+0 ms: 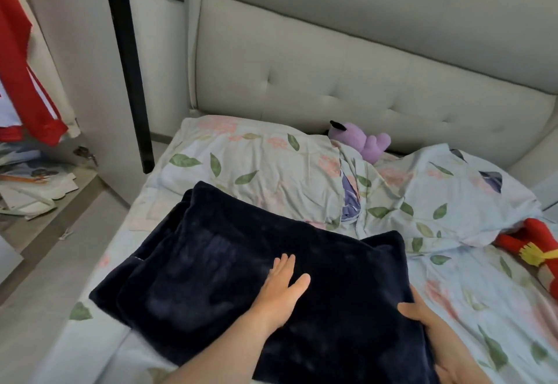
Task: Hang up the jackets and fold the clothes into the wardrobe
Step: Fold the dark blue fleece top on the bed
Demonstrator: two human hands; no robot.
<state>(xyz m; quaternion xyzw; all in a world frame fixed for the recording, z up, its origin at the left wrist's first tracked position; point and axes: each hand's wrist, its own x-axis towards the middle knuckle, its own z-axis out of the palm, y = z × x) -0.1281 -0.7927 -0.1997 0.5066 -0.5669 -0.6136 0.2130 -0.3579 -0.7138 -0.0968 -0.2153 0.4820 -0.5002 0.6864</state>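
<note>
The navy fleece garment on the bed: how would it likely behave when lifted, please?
Probably floppy: the navy fleece garment lies in soft folded layers, so it may unfold unless supported underneath. Its plush pile looks grippy, unlikely to slip from the left hand or right hand.

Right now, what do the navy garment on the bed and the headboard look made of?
The navy garment: plush fleece or velour, probably; matte, with a soft nap showing brushed streaks. The headboard: leather or faux leather, can't tell which; pale grey, smooth, faint sheen, button tufts and stitched seams.

Bare left grip (282,288) — bare right grip (437,335)
</note>
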